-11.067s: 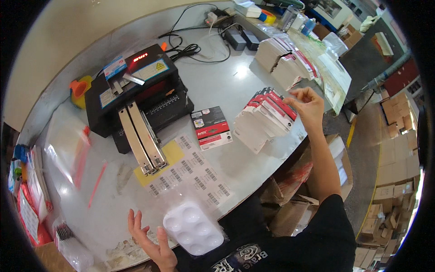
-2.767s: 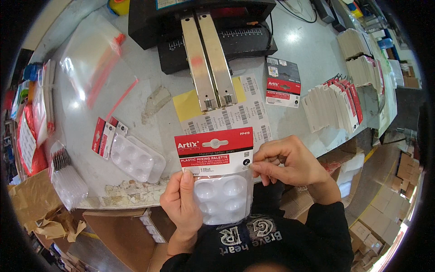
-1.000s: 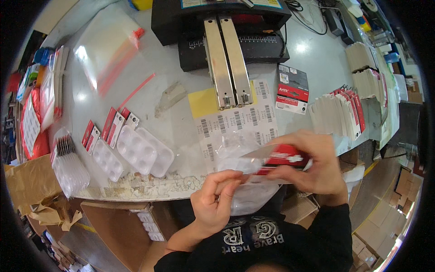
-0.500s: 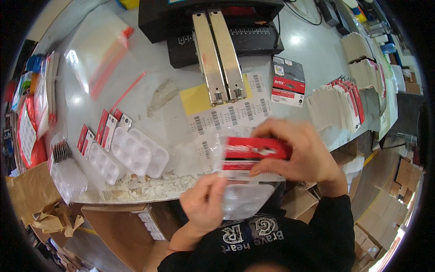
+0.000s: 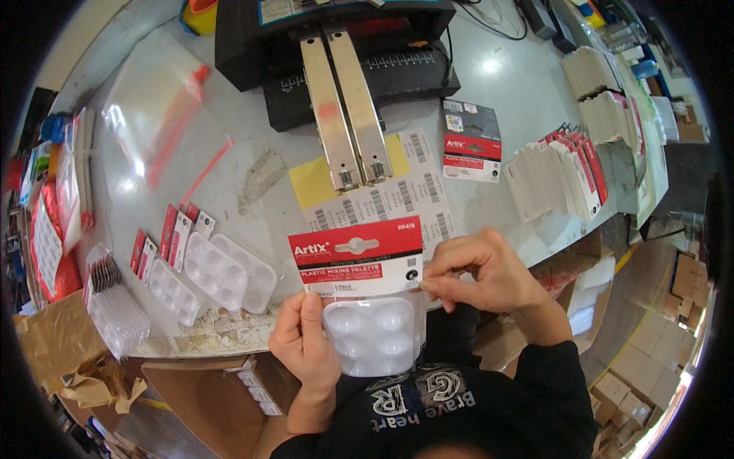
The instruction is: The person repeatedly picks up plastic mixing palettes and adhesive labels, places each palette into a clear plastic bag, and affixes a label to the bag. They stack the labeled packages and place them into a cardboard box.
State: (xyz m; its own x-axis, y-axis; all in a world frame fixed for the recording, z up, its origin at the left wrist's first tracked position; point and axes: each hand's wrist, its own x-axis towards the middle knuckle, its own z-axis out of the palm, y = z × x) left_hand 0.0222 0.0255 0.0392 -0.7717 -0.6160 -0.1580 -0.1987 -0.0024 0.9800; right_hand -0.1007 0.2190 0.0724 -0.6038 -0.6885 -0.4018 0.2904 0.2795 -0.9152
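Observation:
A white plastic mixing palette with round wells hangs in a clear bag below a red, black and white header card. My left hand pinches the pack at the card's lower left corner, thumb on top. At the card's lower right edge, my right hand closes its thumb and fingertips on the pack's side. The pack is held over the table's near edge, card facing up. Under and beyond it lies a sheet of barcode labels, partly covered by the card.
A black machine with two metal arms reaches over the labels. To the left lie carded palettes, a stack of bagged ones and clear bags. Rightward are a loose card and stacked cards. Cardboard boxes stand below.
The header card has turned flat and face up, and the palette below it now shows clearly. My right hand has slid from the card's top to its lower right edge.

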